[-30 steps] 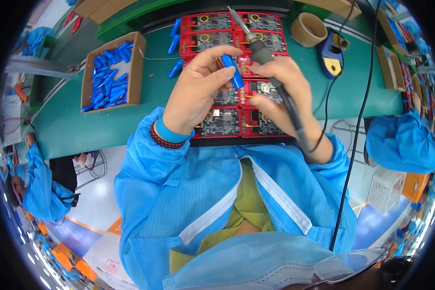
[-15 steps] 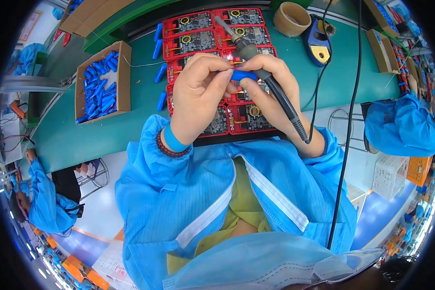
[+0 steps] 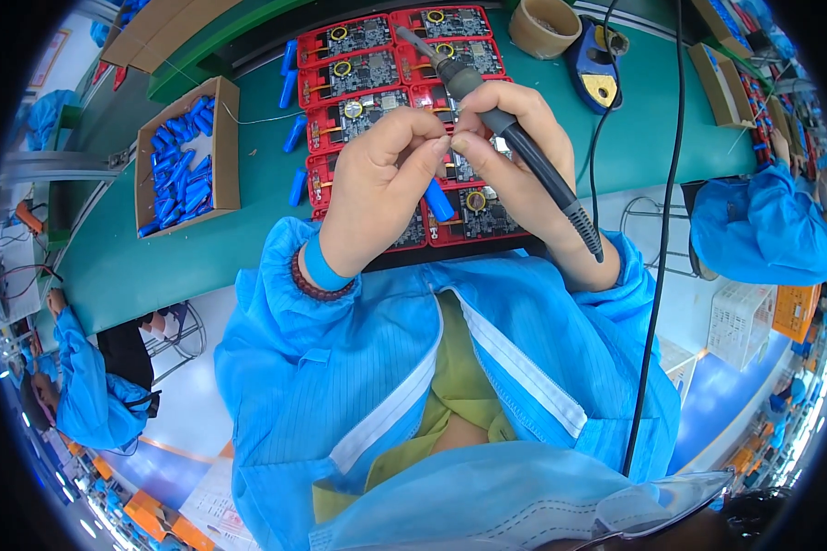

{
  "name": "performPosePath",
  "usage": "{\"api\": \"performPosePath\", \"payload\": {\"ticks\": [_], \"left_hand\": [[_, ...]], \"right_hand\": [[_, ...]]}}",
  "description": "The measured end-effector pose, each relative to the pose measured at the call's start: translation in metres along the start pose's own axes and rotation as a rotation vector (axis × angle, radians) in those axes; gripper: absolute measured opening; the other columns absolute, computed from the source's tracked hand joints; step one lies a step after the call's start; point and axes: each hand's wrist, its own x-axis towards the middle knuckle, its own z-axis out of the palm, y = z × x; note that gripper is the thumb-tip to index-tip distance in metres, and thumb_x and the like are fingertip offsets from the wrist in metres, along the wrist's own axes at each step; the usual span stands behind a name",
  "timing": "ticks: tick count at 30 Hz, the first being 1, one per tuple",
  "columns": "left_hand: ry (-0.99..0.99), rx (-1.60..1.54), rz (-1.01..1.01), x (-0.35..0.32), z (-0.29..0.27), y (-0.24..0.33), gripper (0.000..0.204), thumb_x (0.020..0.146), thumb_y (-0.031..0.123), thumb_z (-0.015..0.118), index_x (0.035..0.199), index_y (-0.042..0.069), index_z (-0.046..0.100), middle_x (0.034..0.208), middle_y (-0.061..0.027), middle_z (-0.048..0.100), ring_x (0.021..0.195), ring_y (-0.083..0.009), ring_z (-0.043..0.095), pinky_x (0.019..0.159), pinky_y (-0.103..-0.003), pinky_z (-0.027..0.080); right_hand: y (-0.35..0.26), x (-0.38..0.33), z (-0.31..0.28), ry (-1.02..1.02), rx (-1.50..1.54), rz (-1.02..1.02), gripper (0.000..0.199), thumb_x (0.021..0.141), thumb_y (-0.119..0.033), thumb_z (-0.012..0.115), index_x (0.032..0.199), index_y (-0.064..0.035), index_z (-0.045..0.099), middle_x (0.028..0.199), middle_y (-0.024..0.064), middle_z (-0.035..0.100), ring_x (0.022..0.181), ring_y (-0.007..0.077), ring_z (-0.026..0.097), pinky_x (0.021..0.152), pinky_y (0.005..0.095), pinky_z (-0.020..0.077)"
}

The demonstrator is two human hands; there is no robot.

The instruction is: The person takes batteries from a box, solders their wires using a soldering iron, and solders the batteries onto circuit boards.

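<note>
- The person's right hand [image 3: 515,165] is clenched round a grey and black pen-shaped soldering iron [image 3: 515,138], whose metal tip points toward the far edge of the green bench [image 3: 202,248]
- The left hand [image 3: 377,184] pinches its thumb and forefinger together against the right hand's fingertips; whatever small thing they nip is too fine to make out, perhaps solder wire
- A blue cylindrical battery cell [image 3: 438,199] sticks out beneath the left hand, over the boards; whether the hand grips it or it merely lies there cannot be told
- Both hands hover above a block of red circuit boards [image 3: 368,64] laid in rows at the middle of the bench, near its front edge
- Several more blue cells lie along the left side of the boards, and an open cardboard box of loose blue cells [image 3: 179,170] sits toward the left end, still well stocked
- Judging from this, the soldering looks to be mid-run: the iron is over the middle rows, and which boards are finished cannot be read from here
- A brown tape roll [image 3: 544,28] and a blue iron stand [image 3: 597,64] rest by the far edge
</note>
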Motion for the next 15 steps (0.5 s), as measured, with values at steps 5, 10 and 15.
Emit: {"api": "performPosePath", "payload": {"ticks": [5,10,15], "left_hand": [[0.091,-0.123,-0.007,-0.001,0.006,-0.002,0.004,0.09,0.005,0.053,0.091,0.001,0.055,0.07,-0.002,0.053,0.065,-0.0062,0.052,0.058,-0.023,0.043],[0.022,0.159,0.067,0.002,-0.001,0.0,0.002,0.086,0.003,0.055,0.088,0.001,0.055,0.069,-0.0077,0.055,0.063,-0.0151,0.056,0.056,-0.028,0.044],[0.017,0.35,0.198,0.007,0.0,0.004,0.004,0.083,0.001,0.056,0.086,0.001,0.056,0.073,-0.0154,0.057,0.064,-0.0316,0.059,0.056,-0.036,0.045]], "right_hand": [[0.001,-0.005,0.003,0.047,0.019,0.011,0.033,0.074,0.002,0.068,0.103,-0.0064,0.057,0.085,0.0066,0.061,0.076,0.0157,0.062,0.065,0.0267,0.0499],[0.001,0.006,-0.009,0.011,-0.201,-0.241,0.031,0.072,0.004,0.067,0.1,-0.0057,0.058,0.087,0.0097,0.062,0.075,0.0253,0.062,0.066,0.033,0.0494],[0.003,0.007,-0.012,-0.107,-0.296,-0.364,0.033,0.07,0.004,0.066,0.1,-0.0078,0.058,0.08,0.0105,0.057,0.068,0.0285,0.056,0.059,0.0355,0.0454]]}}
